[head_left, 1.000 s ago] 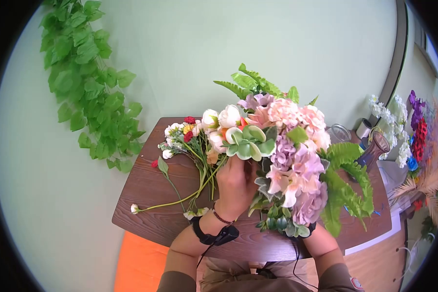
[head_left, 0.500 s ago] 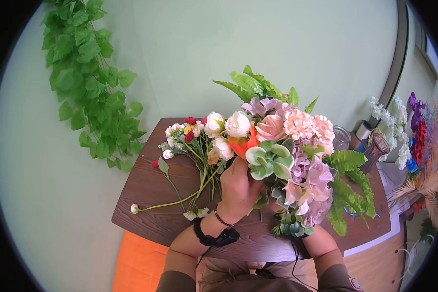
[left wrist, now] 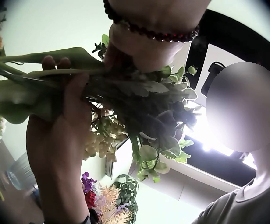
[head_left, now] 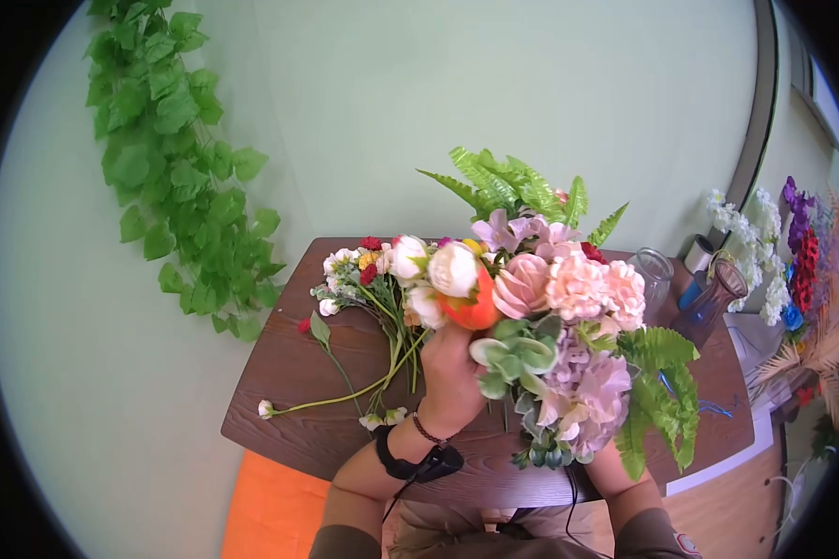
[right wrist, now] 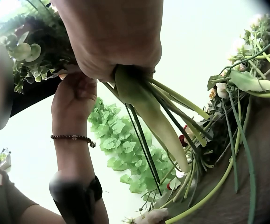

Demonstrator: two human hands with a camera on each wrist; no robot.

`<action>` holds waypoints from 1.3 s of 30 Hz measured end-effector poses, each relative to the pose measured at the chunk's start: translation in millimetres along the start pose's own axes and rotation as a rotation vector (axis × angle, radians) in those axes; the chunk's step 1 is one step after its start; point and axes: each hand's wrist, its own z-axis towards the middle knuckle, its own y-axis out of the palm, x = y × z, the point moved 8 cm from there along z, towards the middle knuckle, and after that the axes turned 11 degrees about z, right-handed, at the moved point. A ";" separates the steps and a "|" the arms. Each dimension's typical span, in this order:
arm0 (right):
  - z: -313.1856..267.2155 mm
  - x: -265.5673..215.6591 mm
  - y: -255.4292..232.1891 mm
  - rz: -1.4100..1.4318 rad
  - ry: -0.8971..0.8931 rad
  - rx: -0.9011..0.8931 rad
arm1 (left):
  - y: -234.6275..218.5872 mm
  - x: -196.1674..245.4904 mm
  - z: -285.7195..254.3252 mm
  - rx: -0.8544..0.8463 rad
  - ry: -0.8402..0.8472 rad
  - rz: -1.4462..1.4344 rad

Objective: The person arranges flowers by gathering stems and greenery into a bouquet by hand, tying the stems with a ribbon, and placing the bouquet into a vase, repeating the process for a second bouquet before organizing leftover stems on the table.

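A large bouquet [head_left: 578, 289] of pink, lilac, white and orange flowers with fern leaves is held above the table. The right hand [right wrist: 116, 39] grips its bundled green stems [right wrist: 144, 100] below the blooms; in the left wrist view the right hand's [left wrist: 62, 144] fingers wrap round them. At the bouquet's left side, under the orange flower [head_left: 472, 303], is the left hand [head_left: 452, 377]. Curled fingers of the left hand [right wrist: 74, 100] meet the bouquet's underside in the right wrist view, their tips partly hidden. In the head view, flowers cover the right hand.
Loose white, red and yellow flowers [head_left: 368, 265] with long stems lie on the dark wooden table [head_left: 289, 373], left of the bouquet. A clear glass jar [head_left: 653, 270] and a tinted vase [head_left: 713, 298] stand at the right. Leafy vines [head_left: 172, 177] hang on the wall.
The bouquet has tilted and turned, so its orange and white blooms show more fully. It sits a little lower in the head view, and the left hand has stayed at its left side.
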 end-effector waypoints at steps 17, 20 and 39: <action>-6.2 21.7 10.2 0.131 -0.018 -0.028 | -20.1 5.7 6.1 0.090 0.054 0.126; -0.2 25.1 15.4 0.152 -0.021 -0.033 | -21.7 8.8 9.7 0.096 0.097 0.146; -12.5 33.4 -1.6 0.292 -0.060 -0.027 | -23.8 -3.6 10.2 0.152 0.144 0.132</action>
